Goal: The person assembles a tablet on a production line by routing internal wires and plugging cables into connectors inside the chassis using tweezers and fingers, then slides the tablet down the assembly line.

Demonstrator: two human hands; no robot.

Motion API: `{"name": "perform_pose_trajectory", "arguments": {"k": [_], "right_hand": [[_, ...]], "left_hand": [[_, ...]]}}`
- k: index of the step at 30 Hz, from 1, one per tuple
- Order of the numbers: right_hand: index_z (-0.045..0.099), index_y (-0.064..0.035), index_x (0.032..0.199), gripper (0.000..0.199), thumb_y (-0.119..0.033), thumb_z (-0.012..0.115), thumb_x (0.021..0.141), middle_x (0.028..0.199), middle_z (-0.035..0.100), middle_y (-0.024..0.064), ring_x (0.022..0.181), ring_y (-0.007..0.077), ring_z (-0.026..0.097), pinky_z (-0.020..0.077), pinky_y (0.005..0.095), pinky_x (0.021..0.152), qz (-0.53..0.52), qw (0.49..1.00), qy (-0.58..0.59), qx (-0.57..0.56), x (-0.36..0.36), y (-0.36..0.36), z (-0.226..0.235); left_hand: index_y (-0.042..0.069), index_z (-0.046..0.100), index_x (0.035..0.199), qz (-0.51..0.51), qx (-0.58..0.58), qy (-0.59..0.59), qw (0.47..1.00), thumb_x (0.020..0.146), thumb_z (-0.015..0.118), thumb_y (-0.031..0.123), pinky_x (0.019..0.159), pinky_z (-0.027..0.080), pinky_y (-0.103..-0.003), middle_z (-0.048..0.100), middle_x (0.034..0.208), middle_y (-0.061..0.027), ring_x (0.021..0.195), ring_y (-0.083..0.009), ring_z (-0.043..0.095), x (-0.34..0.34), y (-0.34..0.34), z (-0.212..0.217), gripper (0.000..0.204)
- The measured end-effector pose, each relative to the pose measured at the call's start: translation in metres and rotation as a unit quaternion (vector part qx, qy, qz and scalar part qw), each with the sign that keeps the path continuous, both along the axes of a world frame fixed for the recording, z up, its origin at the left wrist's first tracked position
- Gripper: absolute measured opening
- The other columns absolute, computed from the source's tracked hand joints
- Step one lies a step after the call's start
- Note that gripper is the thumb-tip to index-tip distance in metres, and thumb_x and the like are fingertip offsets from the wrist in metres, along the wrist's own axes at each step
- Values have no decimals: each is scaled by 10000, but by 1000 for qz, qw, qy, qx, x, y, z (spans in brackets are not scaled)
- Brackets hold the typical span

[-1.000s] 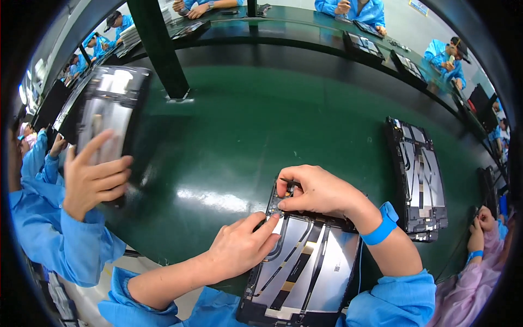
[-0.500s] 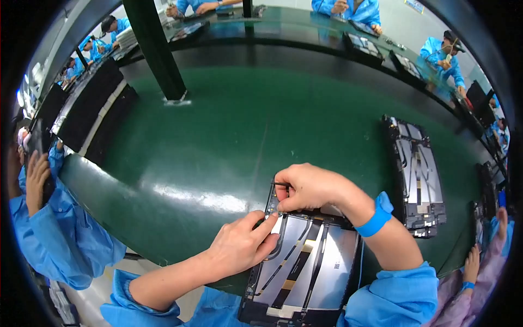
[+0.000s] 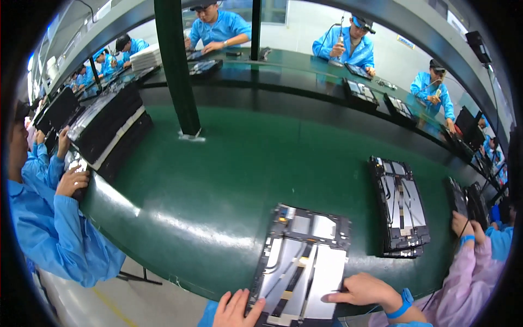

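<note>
An opened tablet, with silver battery panels, black ribbon cables and a black frame, lies in front of me, its near end at the table's edge. My left hand is at its lower left side, fingers along the frame and thumb over the inner face. My right hand grips the right edge, thumb lying on the silver panel and fingers curled at the side. A blue band circles my right wrist. The lower part of the tablet and of my left hand is cut off by the picture's edge.
A stack of similar opened tablets stands on the green table to the right. At left is a pile of black panels, near a green post. People in blue sit along both sides; a pink sleeve is at right.
Both hands have left the tablet's upper left corner and come down to its sides near the front. The view has tilted up, showing more of the far bench.
</note>
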State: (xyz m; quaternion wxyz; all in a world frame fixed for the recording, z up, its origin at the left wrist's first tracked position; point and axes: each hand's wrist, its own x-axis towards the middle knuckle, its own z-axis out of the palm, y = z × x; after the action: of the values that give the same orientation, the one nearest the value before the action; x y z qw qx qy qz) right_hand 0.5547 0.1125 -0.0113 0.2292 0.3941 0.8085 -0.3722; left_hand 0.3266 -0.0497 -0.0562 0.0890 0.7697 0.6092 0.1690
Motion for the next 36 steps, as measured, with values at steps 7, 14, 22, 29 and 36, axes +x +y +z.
{"name": "perform_pose_trajectory", "arguments": {"k": [7,14,22,29,36], "right_hand": [[539,-7,618,447,-401,413,786,444,510,73,433,190,520,410,337,486,41,949,313,-22,-165,51,-39],[541,-2,544,545,-493,424,751,535,544,151,563,286,559,439,377,551,60,940,303,146,-223,68,-34],[540,-16,814,359,-361,545,714,766,566,169,709,316,556,429,401,605,-410,705,-33,578,121,64,32],[516,133,897,576,-413,543,713,843,558,246,810,301,554,419,337,709,-489,814,124,287,205,79,-31],[492,135,875,561,-358,634,646,786,558,187,726,215,546,432,299,652,-488,784,211,320,184,58,16]], "left_hand": [[-8,457,1021,67,117,-37,990,320,712,513,789,332,-401,474,984,-157,892,-315,458,-173,36,-19,910],[26,343,1164,186,63,-15,980,288,757,294,913,282,-368,354,1188,-200,1081,-338,351,-246,64,-3,1006],[3,443,1043,-171,21,-120,978,643,645,365,657,441,-315,537,883,-129,754,-258,538,-5,136,24,576],[-117,338,1091,-69,-400,-456,792,749,550,357,591,462,-261,513,937,-168,768,-180,530,181,230,1,622],[-60,433,1024,-28,-296,-546,783,707,619,197,750,394,-270,521,960,-135,864,-172,496,182,214,9,448]]}}
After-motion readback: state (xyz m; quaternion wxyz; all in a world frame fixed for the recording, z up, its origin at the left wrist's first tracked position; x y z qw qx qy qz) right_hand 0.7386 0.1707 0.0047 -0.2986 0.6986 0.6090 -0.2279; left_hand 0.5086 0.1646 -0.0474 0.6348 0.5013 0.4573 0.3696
